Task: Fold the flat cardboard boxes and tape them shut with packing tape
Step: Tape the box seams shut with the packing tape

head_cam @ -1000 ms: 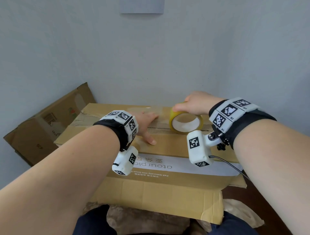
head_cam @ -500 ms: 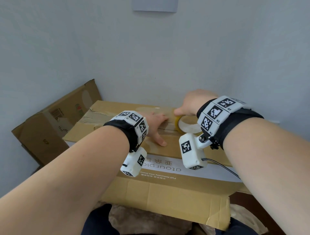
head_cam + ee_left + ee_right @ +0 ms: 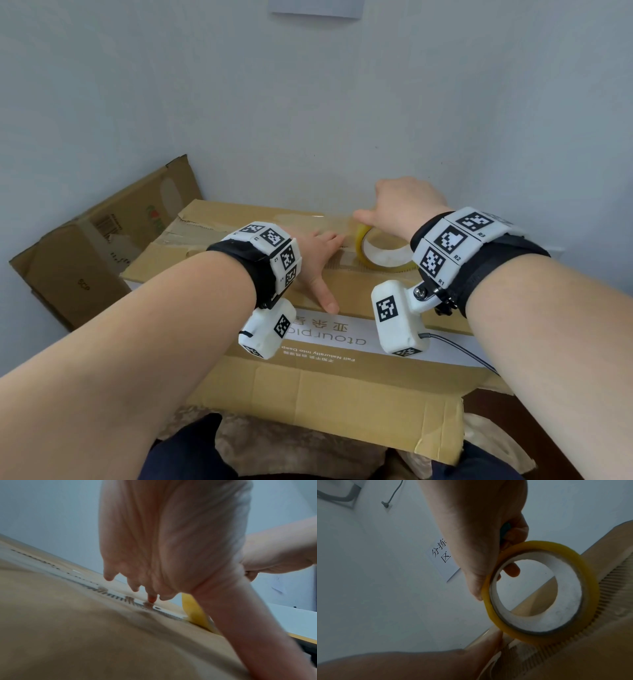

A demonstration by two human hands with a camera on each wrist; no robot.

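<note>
A brown cardboard box (image 3: 342,404) with a white printed label lies closed in front of me. My left hand (image 3: 318,253) lies flat on its top with straight fingers (image 3: 151,599) pressing the centre seam. Right of it my right hand (image 3: 404,205) grips a yellow roll of packing tape (image 3: 380,255), which stands on edge on the seam. In the right wrist view the fingers curl round the roll (image 3: 539,592), one reaching inside its white core. The roll (image 3: 193,609) shows just behind my left thumb in the left wrist view.
A second, worn cardboard box (image 3: 89,250) leans against the grey wall at the left. A white paper sign (image 3: 443,561) hangs on the wall above. A torn flap (image 3: 435,431) hangs at the box's near right corner, over my lap.
The right hand has brought the tape roll leftward along the seam, closer to the left hand. The left hand has stayed pressed on the box top.
</note>
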